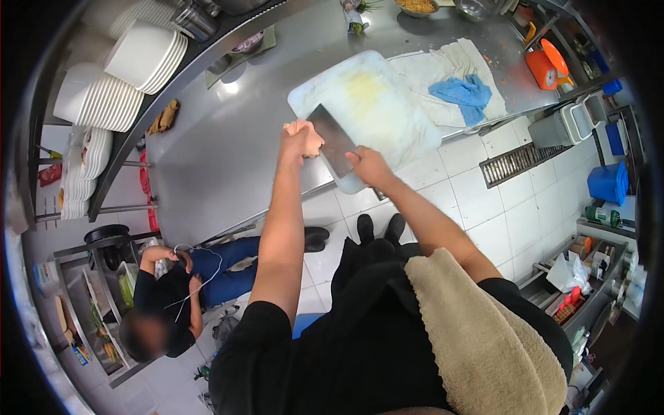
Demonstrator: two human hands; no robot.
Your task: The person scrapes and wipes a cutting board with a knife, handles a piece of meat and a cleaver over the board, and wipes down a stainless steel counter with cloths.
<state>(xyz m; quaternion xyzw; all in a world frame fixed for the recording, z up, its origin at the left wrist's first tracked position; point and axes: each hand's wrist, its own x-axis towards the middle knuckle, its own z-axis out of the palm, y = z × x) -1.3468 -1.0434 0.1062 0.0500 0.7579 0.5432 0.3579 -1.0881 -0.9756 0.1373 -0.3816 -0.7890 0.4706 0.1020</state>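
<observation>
My left hand [296,144] is closed around a pale pink piece that looks like raw meat [314,142], at the near left edge of the white cutting board [387,104]. The fingers partly cover the piece, so its full shape is hidden. A broad-bladed cleaver [332,140] is gripped by my right hand [370,168], its handle mostly inside the fist. The blade reaches across the board's near left part, right beside the piece; whether they touch I cannot tell. Yellowish stains mark the board's far part.
A white cloth [443,69] and a blue cloth [465,97] lie right of the board on the steel counter [263,124]. An orange scale [543,68] stands farther right. Stacked white bowls [145,55] fill the left shelf. Another person [180,290] is at lower left, holding a phone-like object.
</observation>
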